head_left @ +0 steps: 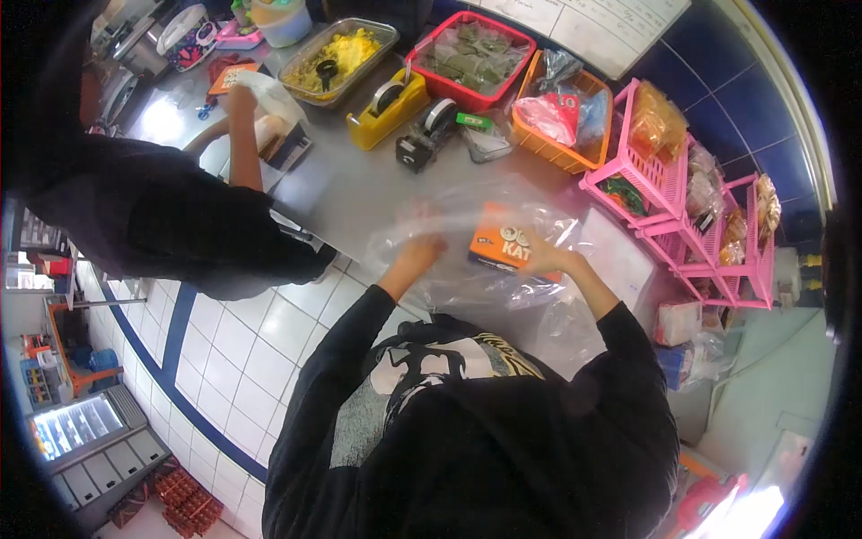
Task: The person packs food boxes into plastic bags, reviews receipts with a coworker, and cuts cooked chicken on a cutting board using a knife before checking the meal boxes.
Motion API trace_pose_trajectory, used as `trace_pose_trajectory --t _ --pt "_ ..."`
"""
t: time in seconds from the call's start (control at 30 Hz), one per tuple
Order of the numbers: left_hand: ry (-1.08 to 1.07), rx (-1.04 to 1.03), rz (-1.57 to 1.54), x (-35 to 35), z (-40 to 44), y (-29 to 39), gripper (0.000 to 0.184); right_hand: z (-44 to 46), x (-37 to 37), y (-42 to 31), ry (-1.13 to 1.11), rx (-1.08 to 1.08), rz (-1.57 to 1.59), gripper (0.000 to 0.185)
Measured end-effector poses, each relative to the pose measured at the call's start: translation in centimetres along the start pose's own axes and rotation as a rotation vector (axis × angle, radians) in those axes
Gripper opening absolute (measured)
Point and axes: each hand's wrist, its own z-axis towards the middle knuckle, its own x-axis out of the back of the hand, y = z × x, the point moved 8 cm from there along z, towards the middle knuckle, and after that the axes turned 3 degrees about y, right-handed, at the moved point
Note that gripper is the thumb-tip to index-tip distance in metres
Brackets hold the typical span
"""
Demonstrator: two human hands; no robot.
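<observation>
Plastic (431,292) is billowing around the orange box (489,247) near the front edge of the counter (346,190); the right hand (543,258) is gripping the box's end, seemingly steadying it, while the left hand (420,254) is blurring against the film, its grip unclear.

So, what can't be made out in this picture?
In the head view:
- Left hand: its grip, blurred, apparently by motion.
- Orange box: one end covered by the right hand; inside hidden by its walls.
- Whiteboard: writing too small to read, top cut off by the picture's edge.
</observation>
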Motion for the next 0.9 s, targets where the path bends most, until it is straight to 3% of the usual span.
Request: trace_pose_trajectory --t 0.07,0.1,0.2,0.27,0.3,0.33,0.37,0.4,0.47,0.53,0.6,0.63,0.7,0.73,0.77,0.8,0.83,0.9 --pt "0.547 0.003 0.254 4.7 -2.5 1.4 0.068 -0.1 1.9 0.8 0.09 -0.224 -0.02 0.087" --pt "0.543 0.002 0.254 6.2 -3.4 2.6 0.068 1.0 2.0 1.2 0.089 -0.226 -0.017 0.087" --pt "0.171 0.197 0.288 5.0 -3.6 3.7 0.101 2.5 3.7 0.3 0.316 -0.3 0.12 0.066" --pt "-0.189 0.313 -0.308 -1.5 -3.8 3.2 0.121 1.8 3.8 -5.8 0.355 -0.343 -0.05 0.072" --pt "-0.197 0.311 -0.306 -1.9 -4.2 4.1 0.121 1.9 3.5 -7.8 0.394 -0.376 -0.223 0.079" --pt "-0.164 0.301 -0.11 -1.5 -4.5 5.0 0.126 2.6 1.6 -8.2 0.394 -0.379 -0.219 0.079" --pt "-0.13 0.289 0.086 -0.8 -5.0 5.5 0.13 3.0 0.3 -8.9 0.565 -0.319 -0.4 0.076" --pt "-0.099 0.29 0.113 -0.1 -5.7 5.6 0.129 3.1 -0.5 -9.5 0.732 -0.253 -0.581 0.074" --pt "-0.14 0.344 0.101 0.5 -6.9 4.6 0.127 4.4 -1.3 -7.2 0.711 -0.251 -0.602 0.074" --pt "-0.177 0.405 0.077 0.1 -7.6 3.8 0.125 5.3 0.3 -4.7 0.616 -0.235 -0.413 0.073" --pt "-0.13 0.453 -0.103 -0.1 -7.7 2.9 0.108 5.4 1.5 -4.1 0.529 -0.239 -0.345 0.071" --pt "-0.126 0.456 -0.107 -0.1 -7.5 2.9 0.108 5.5 1.3 -4.0 0.445 -0.245 -0.281 0.069" --pt "-0.109 0.485 -0.149 0.8 -6.5 3.2 0.082 5.4 0.9 -4.3 0.481 -0.287 -0.357 0.074" --pt "-0.104 0.491 -0.153 -0.1 -6.0 2.5 0.082 4.2 1.0 -6.5 0.619 -0.2 -0.462 0.078" --pt "0.02 0.253 0.221 -0.9 -4.8 3.0 0.074 3.4 1.0 -8.5 0.755 -0.113 -0.561 0.083" --pt "0.141 0.002 0.59 -0.8 -4.5 4.7 0.066 4.0 0.2 -8.5 0.752 -0.115 -0.56 0.083" --pt "0.138 -0.003 0.588 -1.6 -4.7 4.7 0.066 4.7 -1.0 -8.7 0.72 -0.001 -0.505 0.085" --pt "0.189 0.234 0.336 -0.5 -5.6 3.8 0.071 5.5 -2.1 -9.7 0.693 0.102 -0.45 0.088"
